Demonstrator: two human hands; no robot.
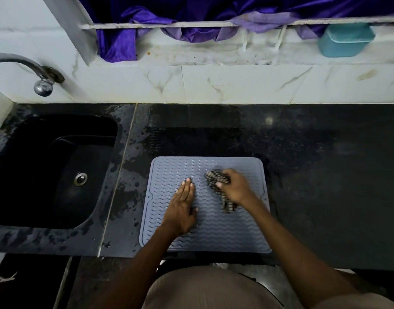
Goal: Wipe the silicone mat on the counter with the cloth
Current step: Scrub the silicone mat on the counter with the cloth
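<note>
1. A metal tap [24, 65] juts from the white tiled wall at the far left, above a dark sink [46, 170] sunk into the black stone surface [325, 175]; a round drain [80, 179] shows in the sink's floor.
2. The surface between sink and mat is spotted with wet patches.
3. The silicone mat [213, 230] (grey-blue, with a wavy ribbed pattern) lies flat at the near edge of the surface, just right of the sink.
4. The left hand [182, 208] rests palm-down on the left half of the mat, its fingers straight and together, holding nothing.
5. The cloth [216, 177], dark and patterned, lies bunched on the right half of the mat, one end trailing toward the near side under the wrist.
6. The right hand [236, 186] grips the cloth, its fingers curled over the bunch and pressing it against the mat.
7. Purple fabric [120, 41] hangs along the ledge behind, and a teal container [345, 40] sits on that ledge at the far right.
</note>
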